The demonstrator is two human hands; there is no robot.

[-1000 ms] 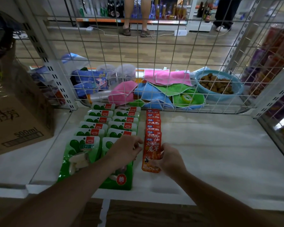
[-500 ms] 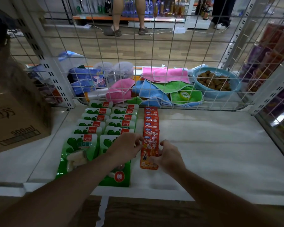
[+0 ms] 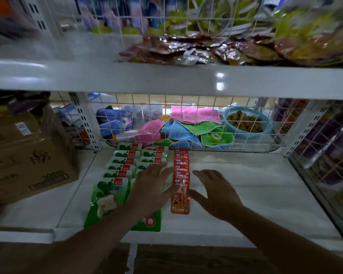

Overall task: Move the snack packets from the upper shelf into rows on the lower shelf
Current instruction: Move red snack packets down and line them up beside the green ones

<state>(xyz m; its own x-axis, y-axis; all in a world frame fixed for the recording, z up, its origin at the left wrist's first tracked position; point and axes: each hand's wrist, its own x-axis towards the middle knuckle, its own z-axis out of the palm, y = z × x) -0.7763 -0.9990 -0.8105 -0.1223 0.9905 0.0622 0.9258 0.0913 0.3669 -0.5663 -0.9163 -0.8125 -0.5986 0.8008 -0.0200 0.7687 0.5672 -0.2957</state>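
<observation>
On the white lower shelf (image 3: 255,194) lie two rows of green snack packets (image 3: 109,192) and, right of them, one overlapping row of orange packets (image 3: 181,202). My left hand (image 3: 152,190) hovers with spread fingers over the second green row, its thumb at the orange row's left edge. My right hand (image 3: 216,192) is open just right of the orange row, thumb near the front packet; neither hand holds anything. On the upper shelf (image 3: 166,78) sits a blurred heap of dark red and green snack packets (image 3: 216,50).
A cardboard box (image 3: 28,161) stands at the shelf's left. Behind the wire mesh back (image 3: 186,107) lie coloured cloths (image 3: 194,115) and a blue basket (image 3: 246,123) of brown items. More goods hang behind the mesh at right (image 3: 325,147).
Both hands have let go of the front orange packet and opened, fingers spread. The view has tilted up, bringing the upper shelf and its packet heap into sight.
</observation>
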